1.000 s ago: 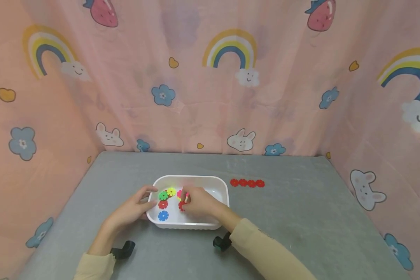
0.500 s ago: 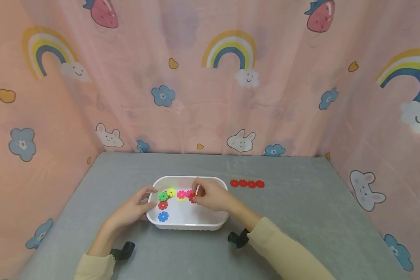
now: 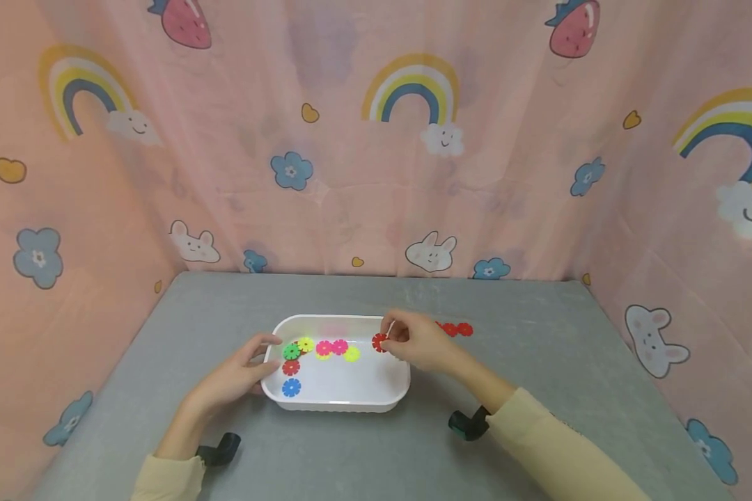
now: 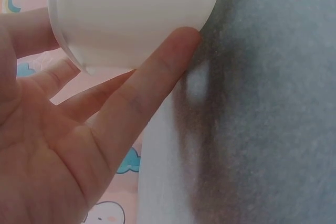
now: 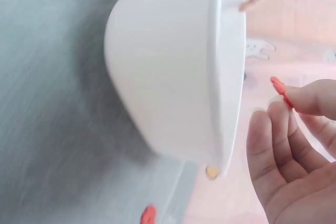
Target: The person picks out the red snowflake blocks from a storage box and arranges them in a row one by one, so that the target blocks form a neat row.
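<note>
Between right thumb and fingers, my right hand pinches a red notched plastic disc, held above the right end of a white plastic basin. The right wrist view shows this red disc edge-on at the fingertips. At the basin's left end my left hand grips the rim, some fingers over it and others against the outer wall, as the left wrist view of that hand shows. Inside lie a green disc, a blue disc, and several red, yellow and pink discs, some overlapping.
A row of red discs lies on the grey table right of the basin, partly hidden by my right hand. A pink patterned curtain stands behind and at both sides. Dark wrist mounts sit below both wrists.
My right hand has picked the red disc up from among the others and carried it rightward to the basin's right rim. A yellow disc now shows where the hand was. My left hand stays put.
</note>
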A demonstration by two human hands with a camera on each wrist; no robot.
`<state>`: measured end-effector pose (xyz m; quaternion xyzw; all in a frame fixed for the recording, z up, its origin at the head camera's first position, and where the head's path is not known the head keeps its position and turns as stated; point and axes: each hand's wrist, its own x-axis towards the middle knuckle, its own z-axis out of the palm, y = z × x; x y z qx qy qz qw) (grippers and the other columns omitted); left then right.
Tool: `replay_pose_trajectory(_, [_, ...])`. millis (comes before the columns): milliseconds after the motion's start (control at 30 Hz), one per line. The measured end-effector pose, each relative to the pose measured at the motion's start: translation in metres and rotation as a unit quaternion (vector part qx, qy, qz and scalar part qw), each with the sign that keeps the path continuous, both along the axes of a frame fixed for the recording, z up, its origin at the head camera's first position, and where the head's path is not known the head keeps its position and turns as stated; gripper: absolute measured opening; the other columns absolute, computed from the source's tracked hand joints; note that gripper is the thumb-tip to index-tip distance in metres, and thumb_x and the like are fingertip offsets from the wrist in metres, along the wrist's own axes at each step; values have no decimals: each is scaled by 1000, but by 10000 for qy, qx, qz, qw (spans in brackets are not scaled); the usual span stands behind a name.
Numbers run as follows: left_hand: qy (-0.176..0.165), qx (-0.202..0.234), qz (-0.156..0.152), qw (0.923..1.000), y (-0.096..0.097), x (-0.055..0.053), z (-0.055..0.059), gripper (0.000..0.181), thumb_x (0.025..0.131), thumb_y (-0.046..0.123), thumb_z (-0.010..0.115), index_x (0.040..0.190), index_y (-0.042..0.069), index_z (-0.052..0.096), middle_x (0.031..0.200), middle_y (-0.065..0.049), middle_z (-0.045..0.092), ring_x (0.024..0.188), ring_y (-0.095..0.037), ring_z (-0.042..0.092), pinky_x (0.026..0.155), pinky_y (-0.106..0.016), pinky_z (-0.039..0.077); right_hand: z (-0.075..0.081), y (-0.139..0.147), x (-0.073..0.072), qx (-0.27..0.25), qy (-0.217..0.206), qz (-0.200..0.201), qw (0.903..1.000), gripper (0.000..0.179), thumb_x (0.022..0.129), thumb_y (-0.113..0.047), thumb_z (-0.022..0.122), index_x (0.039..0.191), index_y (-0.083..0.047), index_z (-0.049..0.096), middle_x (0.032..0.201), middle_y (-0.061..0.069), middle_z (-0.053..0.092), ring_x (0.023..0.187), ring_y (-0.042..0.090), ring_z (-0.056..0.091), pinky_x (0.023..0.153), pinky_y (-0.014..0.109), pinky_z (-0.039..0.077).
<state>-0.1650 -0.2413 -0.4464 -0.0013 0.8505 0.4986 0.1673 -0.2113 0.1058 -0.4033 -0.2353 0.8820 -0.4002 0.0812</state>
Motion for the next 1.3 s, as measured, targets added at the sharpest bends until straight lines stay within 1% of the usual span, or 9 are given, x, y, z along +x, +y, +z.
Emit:
replay_pose_trajectory(133, [3, 36, -32, 10000, 0, 1, 0, 53, 102, 29, 63, 148, 14, 42, 161, -29, 25, 130, -44, 52, 90, -44, 58, -2, 18, -4, -52, -23, -258, 9996, 16, 91, -11, 74, 102, -15, 64, 86, 0, 61, 77, 20, 58, 63, 29, 56])
replay_pose_trajectory(300, [9, 48, -20, 10000, 0, 0, -1, 53, 101, 28, 63, 147, 14, 42, 161, -29, 26, 130, -44, 53, 89, -44, 58, -7, 42, -9, -80, -61, -532, 9985, 13, 92, -12, 73, 102, -14, 65, 88, 3, 62, 77, 22, 58, 63, 31, 55])
replay_pose_trajectory(500, [1, 53, -28, 10000, -1, 1, -1, 54, 101, 29, 63, 148, 13, 41, 161, -29, 25, 129, -44, 53, 89, -44, 58, -16, 71, -14, -225, -51, -655, 9976, 13, 93, -8, 70, 105, -7, 64, 87, 6, 63, 72, 23, 59, 62, 32, 56])
replay_pose_trajectory(767, [-3, 122, -90, 9999, -2, 0, -3, 54, 102, 31, 63, 148, 14, 40, 160, -29, 26, 132, -45, 50, 91, -46, 57, -22, 109, -24, 6, 102, -804, 9967, 14, 94, -5, 67, 107, -2, 63, 80, 6, 60, 66, 22, 57, 57, 31, 52])
replay_pose_trajectory(933, [11, 80, -82, 9999, -2, 0, -3, 54, 102, 31, 63, 148, 14, 40, 160, -28, 27, 133, -46, 49, 91, -45, 57, -27, 130, -33, 79, 120, -1030, 9946, 15, 96, -6, 66, 109, 0, 62, 81, 9, 62, 67, 22, 58, 58, 31, 52])
replay_pose_trajectory(1100, [98, 16, -104, 9999, -2, 0, -4, 55, 101, 31, 63, 148, 14, 40, 159, -28, 29, 134, -48, 47, 90, -44, 58, -35, 147, -42, 44, 36, -1347, 9909, 16, 98, -7, 65, 111, 1, 61, 86, 18, 66, 68, 24, 62, 61, 33, 54])
replay_pose_trajectory(1300, [90, 20, -102, 9999, -2, 1, -4, 55, 101, 30, 64, 148, 15, 40, 159, -27, 29, 134, -47, 48, 91, -44, 58, -47, 160, -50, 31, -230, -1695, 9853, 19, 99, -8, 64, 113, 3, 60, 87, 18, 66, 70, 26, 63, 61, 34, 56])
